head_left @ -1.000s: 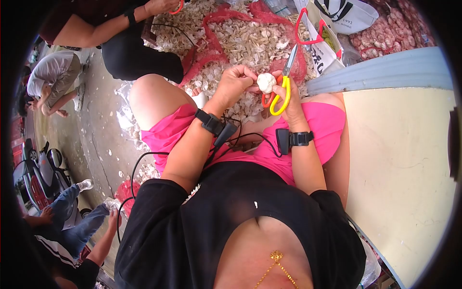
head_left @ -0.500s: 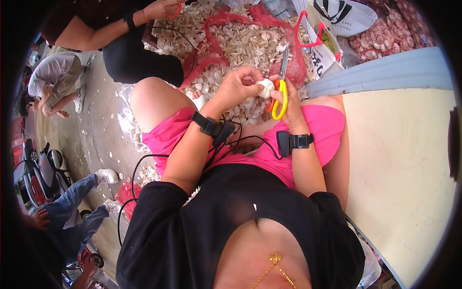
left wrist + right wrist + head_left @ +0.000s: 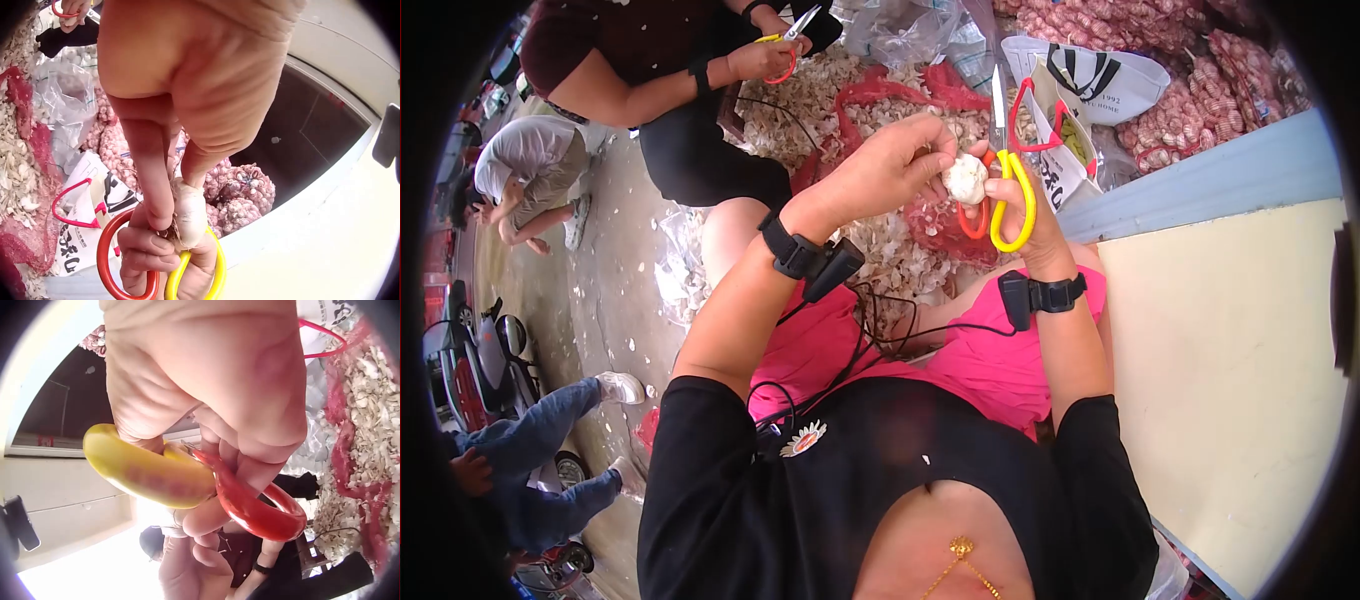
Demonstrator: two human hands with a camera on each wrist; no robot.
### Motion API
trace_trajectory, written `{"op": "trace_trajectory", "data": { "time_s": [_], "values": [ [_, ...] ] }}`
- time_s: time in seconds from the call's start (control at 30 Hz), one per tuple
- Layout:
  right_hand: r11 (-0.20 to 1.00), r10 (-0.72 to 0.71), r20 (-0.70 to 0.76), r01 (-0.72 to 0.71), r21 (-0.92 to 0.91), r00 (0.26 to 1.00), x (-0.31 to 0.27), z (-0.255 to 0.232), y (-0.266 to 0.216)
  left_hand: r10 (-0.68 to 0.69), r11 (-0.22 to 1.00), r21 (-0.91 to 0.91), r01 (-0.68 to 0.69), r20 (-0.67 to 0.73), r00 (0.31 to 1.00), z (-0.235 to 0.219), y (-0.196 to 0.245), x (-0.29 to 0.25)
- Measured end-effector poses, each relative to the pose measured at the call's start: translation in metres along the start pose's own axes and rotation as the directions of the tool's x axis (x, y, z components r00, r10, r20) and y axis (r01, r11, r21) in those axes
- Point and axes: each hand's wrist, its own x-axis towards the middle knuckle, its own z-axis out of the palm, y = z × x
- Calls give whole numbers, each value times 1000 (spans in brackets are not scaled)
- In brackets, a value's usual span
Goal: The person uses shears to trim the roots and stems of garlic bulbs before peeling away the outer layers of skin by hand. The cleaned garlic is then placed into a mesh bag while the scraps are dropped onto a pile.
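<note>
Both hands meet at a white garlic bulb (image 3: 965, 178) held out over the lap. My left hand (image 3: 875, 178) pinches the bulb between thumb and fingers; in the left wrist view its thumb and index finger lie on either side of the garlic, near stringy roots. My right hand (image 3: 1045, 235) grips scissors (image 3: 1013, 225) with one yellow and one red handle loop, their blades pointing away from the body. The right thumb passes through the yellow loop (image 3: 147, 469), and fingers wrap by the red loop (image 3: 262, 515). The right thumb tip also lies against the bulb.
Garlic skins and cloves (image 3: 900, 255) cover the ground ahead, with red netting (image 3: 940, 230) among them. A white bag (image 3: 1065, 150) and netted garlic (image 3: 1170, 125) stand front right, beside a cream tabletop (image 3: 1220, 370). Another person with scissors (image 3: 790, 40) sits front left. Black cables cross the lap.
The head view has shifted, and both hands sit nearer and a little right. The scissors point more straight ahead. The left fingers have moved to the bulb's side. The other person's scissors have come fully into view.
</note>
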Motion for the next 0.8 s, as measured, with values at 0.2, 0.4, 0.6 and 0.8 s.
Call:
{"op": "trace_trajectory", "data": {
  "time_s": [0.2,0.4,0.6,0.8],
  "values": [
    [971,-81,-52,90,221,995,45,-7,-24,-92,752,653,-88,236,967,-44,4,11],
    [990,-42,-47,48,134,998,75,3,-28,297,929,293,-225,-231,926,-44,10,37],
    [964,-9,-47,22,266,999,91,1,-8,502,769,576,-276,-278,819,-39,-11,41],
    [767,210,-198,-35,641,957,100,-9,0,552,727,650,-223,-360,752,-35,-34,61]
  ]
}}
